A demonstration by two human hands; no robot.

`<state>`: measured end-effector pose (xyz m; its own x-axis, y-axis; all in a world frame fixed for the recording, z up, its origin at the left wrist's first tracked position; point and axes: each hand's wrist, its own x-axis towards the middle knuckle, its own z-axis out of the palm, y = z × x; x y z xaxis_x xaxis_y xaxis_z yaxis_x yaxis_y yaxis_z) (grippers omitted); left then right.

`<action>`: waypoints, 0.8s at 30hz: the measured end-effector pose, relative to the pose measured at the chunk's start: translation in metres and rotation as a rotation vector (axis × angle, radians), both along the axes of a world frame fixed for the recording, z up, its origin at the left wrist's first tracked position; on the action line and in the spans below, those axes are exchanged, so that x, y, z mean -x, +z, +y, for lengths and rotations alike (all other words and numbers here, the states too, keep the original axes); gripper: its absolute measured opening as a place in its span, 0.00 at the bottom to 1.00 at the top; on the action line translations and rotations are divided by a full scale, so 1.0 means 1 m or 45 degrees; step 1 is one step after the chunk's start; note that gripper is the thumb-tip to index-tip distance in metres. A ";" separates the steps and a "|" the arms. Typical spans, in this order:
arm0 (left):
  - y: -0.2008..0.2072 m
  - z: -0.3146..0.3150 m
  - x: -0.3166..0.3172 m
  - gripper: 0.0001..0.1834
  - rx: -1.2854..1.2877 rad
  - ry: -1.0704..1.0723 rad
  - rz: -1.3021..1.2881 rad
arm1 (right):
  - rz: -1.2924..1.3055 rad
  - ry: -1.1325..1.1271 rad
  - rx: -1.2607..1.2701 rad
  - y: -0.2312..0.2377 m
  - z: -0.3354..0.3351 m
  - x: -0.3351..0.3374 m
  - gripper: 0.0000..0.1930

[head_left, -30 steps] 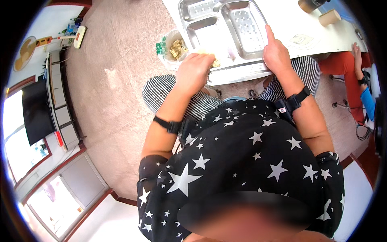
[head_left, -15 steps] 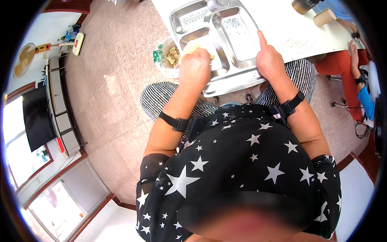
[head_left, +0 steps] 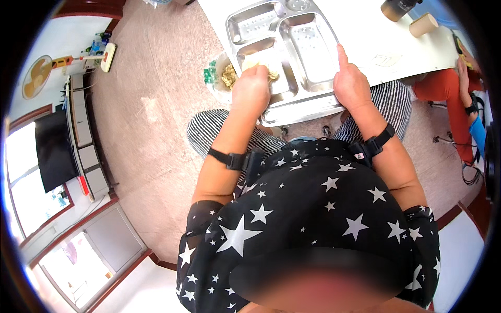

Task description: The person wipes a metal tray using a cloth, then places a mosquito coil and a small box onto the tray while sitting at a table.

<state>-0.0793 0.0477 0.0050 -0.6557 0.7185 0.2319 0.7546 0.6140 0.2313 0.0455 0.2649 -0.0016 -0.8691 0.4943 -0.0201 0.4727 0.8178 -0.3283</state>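
Note:
A stainless-steel divided tray [head_left: 323, 94] juts over the table's near edge, above my lap. My right hand [head_left: 352, 83] grips its right rim, index finger stretched along the edge. Over the tray's lower-left compartment, my left hand [head_left: 252, 89] is closed on a pale yellow piece [head_left: 251, 63] that shows past the fingers; its exact kind is unclear. A crumpled yellowish bit [head_left: 273, 76] lies just right of those fingers. Left of the tray, a clear plastic bowl [head_left: 222, 95] with green marks holds golden-brown crumpled pieces [head_left: 228, 76], partly hidden by the tray and hand.
On the white table [head_left: 365, 31] stand a dark bottle [head_left: 396, 8] and a tan paper cup [head_left: 423, 25], far right. Another person's hand [head_left: 462, 73] rests by the table's right edge, above a red-trousered leg [head_left: 443, 99]. Tiled floor [head_left: 151, 130] spreads to the left.
The whole view has shifted slightly. My left hand stays over the same compartment, and less of the pale yellow piece shows. My right hand keeps its hold on the tray.

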 end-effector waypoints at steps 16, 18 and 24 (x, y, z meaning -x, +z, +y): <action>-0.019 0.083 0.110 0.17 -0.189 0.017 -0.300 | 0.029 0.065 0.052 0.000 0.005 0.000 0.33; -0.018 0.092 0.115 0.19 -0.223 -0.078 -0.297 | 0.035 0.053 0.066 0.003 0.003 -0.001 0.33; 0.006 0.079 0.110 0.11 0.410 0.215 -0.093 | 0.035 -0.003 0.055 0.006 -0.001 0.001 0.33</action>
